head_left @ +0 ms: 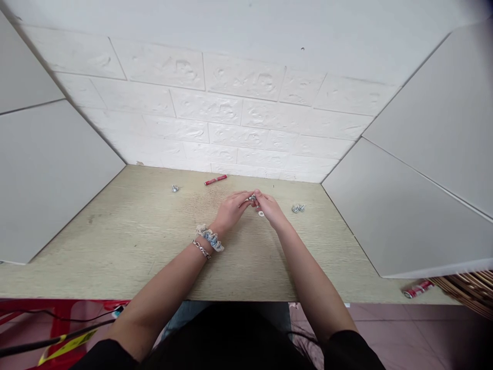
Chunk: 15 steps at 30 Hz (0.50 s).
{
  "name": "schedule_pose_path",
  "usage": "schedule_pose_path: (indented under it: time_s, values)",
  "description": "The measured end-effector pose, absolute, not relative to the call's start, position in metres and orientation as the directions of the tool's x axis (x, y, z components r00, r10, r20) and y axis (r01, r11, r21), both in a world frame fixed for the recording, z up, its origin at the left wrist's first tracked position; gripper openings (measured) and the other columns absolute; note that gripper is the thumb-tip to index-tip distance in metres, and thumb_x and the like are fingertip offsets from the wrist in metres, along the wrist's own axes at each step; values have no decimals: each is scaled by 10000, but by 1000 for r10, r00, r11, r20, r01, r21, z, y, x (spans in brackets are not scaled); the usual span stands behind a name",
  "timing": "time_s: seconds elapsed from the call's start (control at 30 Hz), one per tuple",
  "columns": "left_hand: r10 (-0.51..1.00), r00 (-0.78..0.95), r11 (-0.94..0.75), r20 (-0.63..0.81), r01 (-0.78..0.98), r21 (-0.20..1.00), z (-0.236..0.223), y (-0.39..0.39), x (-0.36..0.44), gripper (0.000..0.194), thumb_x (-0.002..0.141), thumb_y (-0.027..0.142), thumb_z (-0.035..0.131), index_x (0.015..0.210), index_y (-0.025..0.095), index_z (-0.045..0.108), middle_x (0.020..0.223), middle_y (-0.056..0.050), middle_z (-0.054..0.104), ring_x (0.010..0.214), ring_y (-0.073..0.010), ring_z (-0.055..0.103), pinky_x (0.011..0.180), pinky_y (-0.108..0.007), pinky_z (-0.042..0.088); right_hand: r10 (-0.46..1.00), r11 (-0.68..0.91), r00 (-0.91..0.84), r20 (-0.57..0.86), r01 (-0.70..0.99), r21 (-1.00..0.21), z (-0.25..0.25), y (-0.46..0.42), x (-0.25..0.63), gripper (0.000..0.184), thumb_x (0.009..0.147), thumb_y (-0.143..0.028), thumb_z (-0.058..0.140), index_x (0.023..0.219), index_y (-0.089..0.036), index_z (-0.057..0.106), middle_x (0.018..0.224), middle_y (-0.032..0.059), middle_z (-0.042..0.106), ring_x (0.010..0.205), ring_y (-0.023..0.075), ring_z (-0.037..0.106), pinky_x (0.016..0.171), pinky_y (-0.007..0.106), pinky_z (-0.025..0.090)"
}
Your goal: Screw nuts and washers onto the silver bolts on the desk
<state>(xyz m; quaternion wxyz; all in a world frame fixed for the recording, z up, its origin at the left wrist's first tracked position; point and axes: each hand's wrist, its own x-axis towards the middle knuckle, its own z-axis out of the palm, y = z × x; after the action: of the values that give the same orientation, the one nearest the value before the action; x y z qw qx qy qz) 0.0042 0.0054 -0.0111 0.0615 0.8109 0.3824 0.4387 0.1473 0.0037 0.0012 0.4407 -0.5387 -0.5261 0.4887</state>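
Note:
My left hand [232,209] and my right hand [269,206] meet over the middle of the wooden table [134,246], fingertips pinched together on a small metal piece [252,197], perhaps a bolt or nut. A small washer [261,214] lies on the table just below my right hand. My left wrist wears a scrunchie and a chain bracelet.
A red tube-like item [215,179] lies near the back wall. One small metal part [175,188] sits at the left, a pair of metal parts [298,208] at the right. White panels wall both sides. A wicker basket [472,290] and another red item [418,289] are at the right front.

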Motion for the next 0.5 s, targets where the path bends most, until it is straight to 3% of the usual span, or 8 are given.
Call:
schedule_pose_path:
  time_s: [0.1, 0.2, 0.3, 0.4, 0.5]
  values:
    - [688, 316, -686, 653, 576, 445, -11, 6, 3, 271, 844, 277, 484, 1079, 197, 593, 1040, -58, 649, 987, -155, 583, 874, -300, 472, 995, -74, -55, -80, 105, -992, 3, 2, 146, 428, 680, -606, 488, 629, -182, 518, 650, 13, 544, 698, 150, 520, 624, 272, 384]
    - [718, 273, -648, 641, 598, 472, -11, 7, 2, 271, 837, 280, 497, 1071, 188, 596, 1031, -61, 652, 975, -159, 590, 866, -303, 476, 993, -75, -94, -78, 34, -997, 6, 0, 146, 223, 660, -417, 562, 719, -209, 507, 767, -13, 569, 767, 137, 532, 643, 252, 385]
    - [729, 249, -629, 637, 611, 481, -11, 8, 2, 278, 832, 292, 505, 1076, 192, 593, 1027, -58, 654, 962, -162, 597, 853, -306, 482, 996, -53, -70, -51, -31, -998, 6, 1, 146, 228, 600, -278, 579, 801, -239, 481, 834, -39, 564, 796, 125, 524, 619, 227, 376]
    - [708, 269, -655, 653, 597, 463, -12, 7, 3, 276, 837, 284, 499, 1083, 198, 591, 1035, -53, 652, 969, -156, 594, 854, -302, 483, 996, -86, -38, -87, 4, -996, 3, 3, 146, 195, 673, -374, 523, 805, -231, 520, 876, -13, 579, 815, 142, 527, 611, 242, 382]
    - [684, 306, -690, 663, 566, 451, -13, 5, 5, 279, 841, 290, 490, 1090, 212, 589, 1046, -48, 650, 967, -150, 595, 856, -299, 484, 995, -88, -47, -92, 80, -993, 2, 3, 146, 348, 727, -522, 467, 825, -209, 584, 897, 26, 607, 839, 166, 538, 639, 271, 395]
